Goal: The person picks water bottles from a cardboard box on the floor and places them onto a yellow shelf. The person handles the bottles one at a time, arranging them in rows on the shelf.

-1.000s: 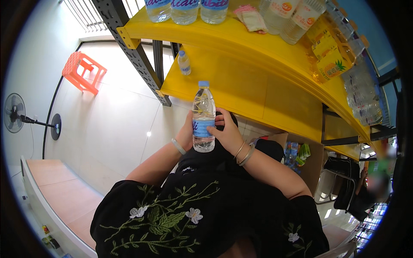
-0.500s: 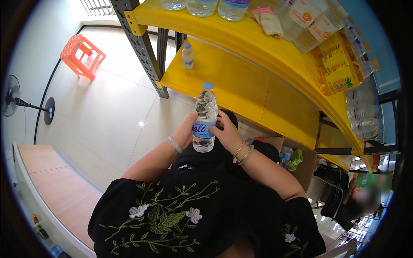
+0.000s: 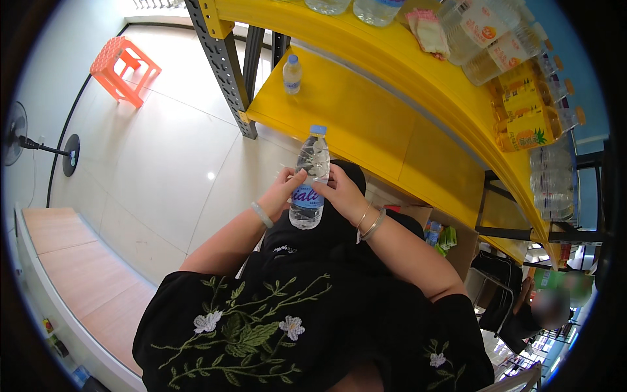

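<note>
A clear bottle [image 3: 315, 167] is held in front of the body, between the left hand [image 3: 281, 188] and the right hand [image 3: 342, 193]. Both hands are closed on it from opposite sides, with the thumbs laid on the front face – probably so that the weight is shared and the soft plastic is not pressed too much from one side. The grip is placed near the middle of the bottle, around the upper border of the blue label [image 3: 305, 198]; the shoulder and the blue cap [image 3: 318, 130] are left free above, and the base is left free below. The bottle is kept almost upright, with a slight tilt. Whether the base is supported by the lap [image 3: 279, 249] cannot be told. Beyond the hands, a small bottle [image 3: 292, 77] is stood on the yellow lower shelf [image 3: 372, 117] – near its end, well apart from the grip.
</note>
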The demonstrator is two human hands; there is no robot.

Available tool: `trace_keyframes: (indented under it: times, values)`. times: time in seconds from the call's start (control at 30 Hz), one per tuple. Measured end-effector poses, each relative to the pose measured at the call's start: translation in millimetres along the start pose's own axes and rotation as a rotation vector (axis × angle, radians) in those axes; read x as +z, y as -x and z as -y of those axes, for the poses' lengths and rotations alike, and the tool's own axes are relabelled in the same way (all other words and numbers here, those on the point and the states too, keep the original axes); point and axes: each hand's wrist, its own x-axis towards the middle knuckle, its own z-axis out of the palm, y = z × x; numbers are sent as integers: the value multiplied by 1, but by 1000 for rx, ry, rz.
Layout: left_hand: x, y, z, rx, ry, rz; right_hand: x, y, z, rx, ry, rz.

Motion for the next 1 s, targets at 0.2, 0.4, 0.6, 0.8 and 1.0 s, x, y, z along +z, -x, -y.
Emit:
trace_keyframes:
  times: [0.2, 0.4, 0.6, 0.8, 1.0]
  values:
    - [-4, 1, 1, 80, 77, 118, 0, -17, -19, -42, 10, 29]
    - [-14, 8, 5, 80, 28, 88, 0, -33, 7, -82, 71, 27]
    - [-15, 12, 9, 129, -2, 50, -1, -54, 17, -101, 222, 101]
    - [-20, 13, 8, 24, 151, 54, 2, -59, 22, -76, 132, 116]
    - [-19, 11, 5, 7, 104, -1, -7, -67, 6, -127, 120, 84]
